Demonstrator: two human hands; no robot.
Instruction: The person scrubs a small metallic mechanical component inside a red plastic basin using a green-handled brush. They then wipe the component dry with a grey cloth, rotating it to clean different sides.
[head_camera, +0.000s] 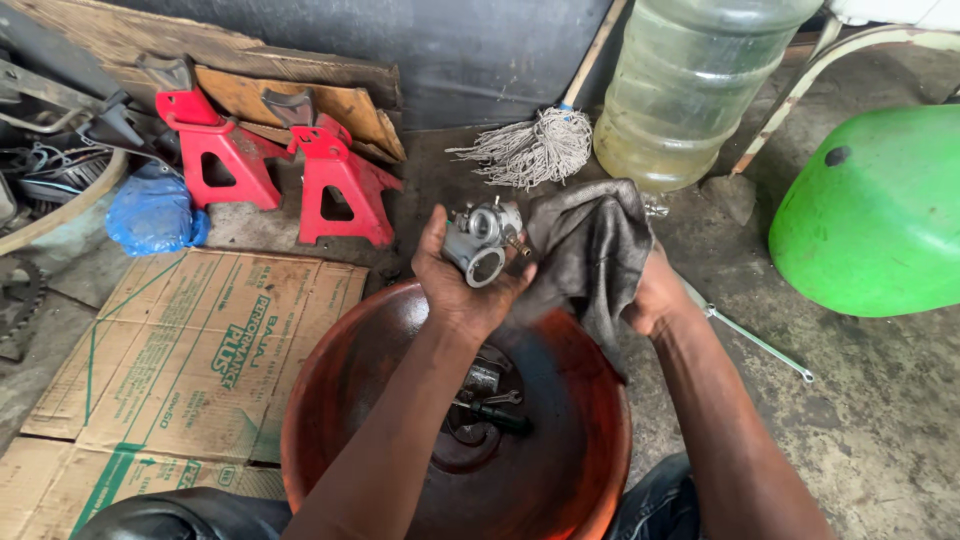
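My left hand (455, 285) grips a small grey metal carburetor (482, 240) and holds it up over the far rim of a round rust-red basin (340, 390). My right hand (655, 295) clutches a dirty grey rag (590, 245) that drapes against the carburetor's right side. Down in the basin's middle lie a dark-handled screwdriver (500, 417), a small wrench (503, 398) and other metal parts.
Two red jack stands (275, 165) stand at the back left by a blue bag (150, 212). Flattened cardboard (170, 350) covers the floor on the left. A mop head (530, 148), a large clear water jug (690, 90), a green tank shell (880, 215) and a long spanner (755, 340) lie right.
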